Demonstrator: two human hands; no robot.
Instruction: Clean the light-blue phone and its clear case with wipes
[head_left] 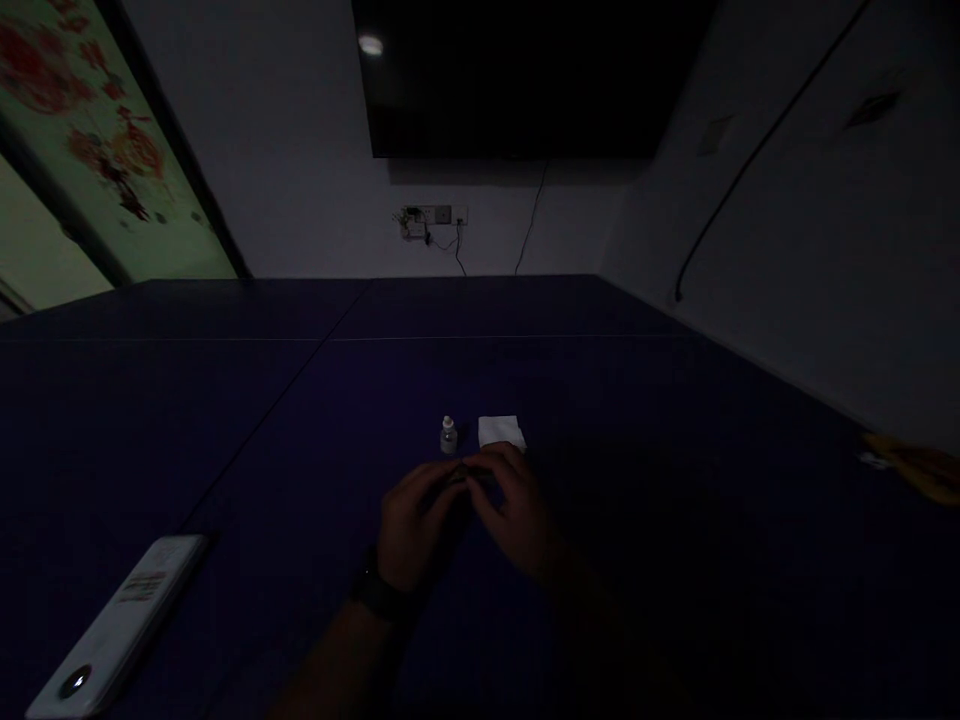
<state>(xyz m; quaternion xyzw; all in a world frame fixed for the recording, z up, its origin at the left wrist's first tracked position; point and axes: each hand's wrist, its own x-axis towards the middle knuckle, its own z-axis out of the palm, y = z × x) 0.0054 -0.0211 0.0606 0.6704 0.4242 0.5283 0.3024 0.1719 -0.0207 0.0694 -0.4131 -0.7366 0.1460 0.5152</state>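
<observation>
Both hands meet over the dark blue tabletop [300,440], fingertips pinched around a small dark object [460,471] whose kind I cannot make out in the dim light. My left hand [411,520] grips its left side, and a dark watch [381,590] circles that wrist. On the other side, my right hand [516,510] closes thumb and fingers on it. Just beyond the fingers, a small clear bottle with a white cap [448,436] stands upright. A folded white tissue or cloth [501,430] lies flat to its right, close to my right fingers.
A long white device [120,625] with a round dark spot lies at the front left. A yellow item [915,468] sits at the far right, by the wall. Sockets with cables [435,215] and a large dark screen [525,80] are on the back wall.
</observation>
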